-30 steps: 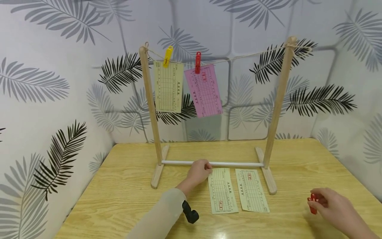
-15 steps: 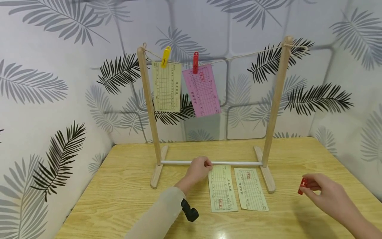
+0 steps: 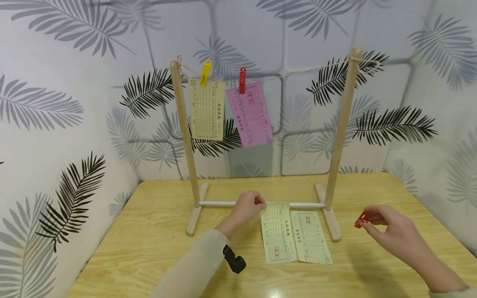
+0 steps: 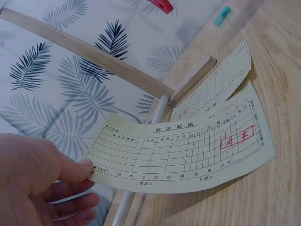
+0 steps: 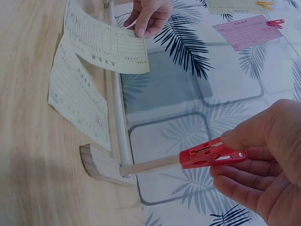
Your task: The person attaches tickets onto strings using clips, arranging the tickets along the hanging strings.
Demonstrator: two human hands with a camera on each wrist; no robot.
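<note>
My left hand [image 3: 246,207] pinches the upper left corner of a pale yellow slip [image 3: 278,234]; in the left wrist view the slip [image 4: 188,155] curves up off the table from that grip. A second yellow slip [image 3: 311,238] lies to its right, partly behind it in the left wrist view. My right hand [image 3: 396,234] is raised over the table's right side, holding a red clothespin [image 3: 361,219] between thumb and fingers. In the right wrist view, that clothespin [image 5: 211,154] points away from the hand [image 5: 263,165].
A wooden frame with a right post [image 3: 340,132], left post [image 3: 185,136] and white bottom rod [image 3: 218,203] stands behind. From its string [image 3: 294,74] hang a yellow slip [image 3: 206,111] under a yellow clothespin [image 3: 205,73] and a pink slip [image 3: 251,116] under a red clothespin [image 3: 242,80].
My left hand has lifted the slip's upper end off the table. My right hand has risen and moved left, carrying the red clothespin.
</note>
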